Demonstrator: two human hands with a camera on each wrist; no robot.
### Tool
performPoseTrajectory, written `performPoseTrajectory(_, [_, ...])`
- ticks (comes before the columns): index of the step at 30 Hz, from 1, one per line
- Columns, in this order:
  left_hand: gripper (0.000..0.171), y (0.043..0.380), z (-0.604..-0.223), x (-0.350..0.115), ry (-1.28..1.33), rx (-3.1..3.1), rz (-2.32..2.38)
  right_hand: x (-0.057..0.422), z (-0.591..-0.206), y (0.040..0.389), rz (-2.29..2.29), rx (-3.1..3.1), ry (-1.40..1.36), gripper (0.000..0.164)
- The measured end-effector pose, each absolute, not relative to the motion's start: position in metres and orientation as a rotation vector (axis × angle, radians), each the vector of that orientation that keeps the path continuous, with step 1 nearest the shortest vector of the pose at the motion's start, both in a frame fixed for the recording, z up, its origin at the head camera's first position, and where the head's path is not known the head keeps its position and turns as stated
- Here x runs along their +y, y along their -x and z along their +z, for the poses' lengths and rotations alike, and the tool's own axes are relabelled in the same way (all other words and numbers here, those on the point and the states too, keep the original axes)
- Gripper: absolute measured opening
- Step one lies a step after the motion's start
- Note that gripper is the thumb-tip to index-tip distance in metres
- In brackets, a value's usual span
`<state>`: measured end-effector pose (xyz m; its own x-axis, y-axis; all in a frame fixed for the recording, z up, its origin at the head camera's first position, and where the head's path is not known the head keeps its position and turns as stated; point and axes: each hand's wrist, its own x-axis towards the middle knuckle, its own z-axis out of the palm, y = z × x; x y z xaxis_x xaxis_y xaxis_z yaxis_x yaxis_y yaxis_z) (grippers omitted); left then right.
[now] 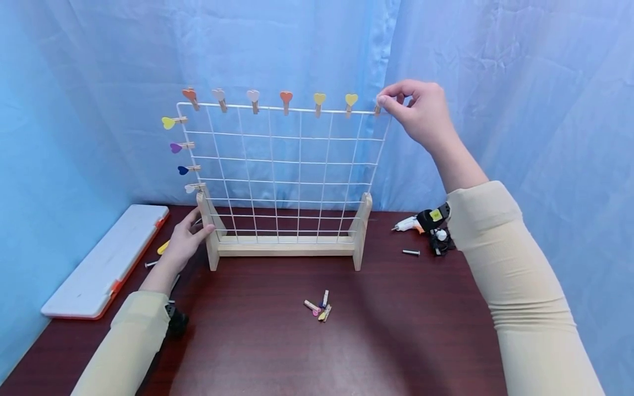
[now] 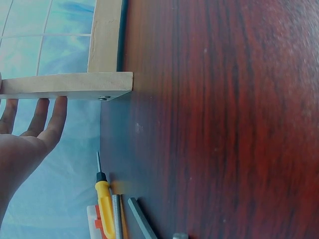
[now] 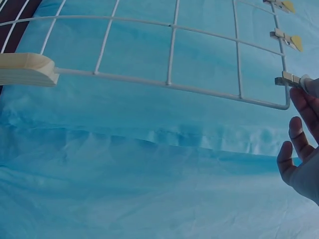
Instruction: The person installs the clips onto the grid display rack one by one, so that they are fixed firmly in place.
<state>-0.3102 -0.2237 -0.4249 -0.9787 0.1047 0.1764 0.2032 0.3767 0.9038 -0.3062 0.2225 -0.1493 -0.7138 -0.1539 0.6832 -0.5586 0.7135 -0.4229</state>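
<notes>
A white wire grid stands upright in a wooden stand. Heart-topped mini clothespins line its top wire, among them an orange one and a yellow one; more clip to its left side, including a purple one. At the top right corner, my right hand pinches a clothespin whose jaws are on the top wire; fingers cover its heart. My left hand holds the stand's left upright, fingertips against the outer face and thumb at the front edge.
Three loose clothespins lie on the dark red table. Right of the stand are a glue gun and a bolt. Leftward lie a white case with orange latches, a yellow screwdriver and metal rods. Blue cloth hangs behind.
</notes>
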Motion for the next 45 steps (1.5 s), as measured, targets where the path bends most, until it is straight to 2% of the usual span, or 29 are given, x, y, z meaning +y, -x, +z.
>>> performPoseTrajectory(9, [0.071,0.31,-0.425,-0.224,0.277,-2.536,-1.689,0.222,-0.15,0.302,0.889,-2.314,-0.549,0.028])
performPoseTrajectory(14, [0.074,0.301,-0.413,-0.218,0.266,-2.538,-1.707,0.209,-0.145,0.271,0.901,-2.183,-0.602,0.029])
performPoseTrajectory(18, [0.074,0.304,-0.419,-0.22,0.266,-2.541,-1.689,0.195,-0.158,0.248,0.852,-2.06,-0.764,0.023])
performPoseTrajectory(21, [0.075,0.31,-0.427,-0.224,0.27,-2.536,-1.678,0.189,-0.187,0.247,0.834,-2.046,-0.913,0.022])
performPoseTrajectory(26, [0.075,0.309,-0.426,-0.224,0.258,-2.541,-1.679,0.182,-0.261,0.256,0.796,-2.197,-1.099,0.026])
performPoseTrajectory(35, [0.071,0.311,-0.427,-0.223,0.239,-2.548,-1.674,0.163,-0.382,0.245,0.67,-2.369,-1.453,0.032])
performPoseTrajectory(40, [0.069,0.311,-0.427,-0.224,0.252,-2.542,-1.667,0.161,-0.422,0.236,0.458,-2.441,-1.65,0.03])
performPoseTrajectory(45, [0.072,0.311,-0.428,-0.224,0.255,-2.544,-1.67,0.159,-0.44,0.23,0.348,-2.589,-1.659,0.023])
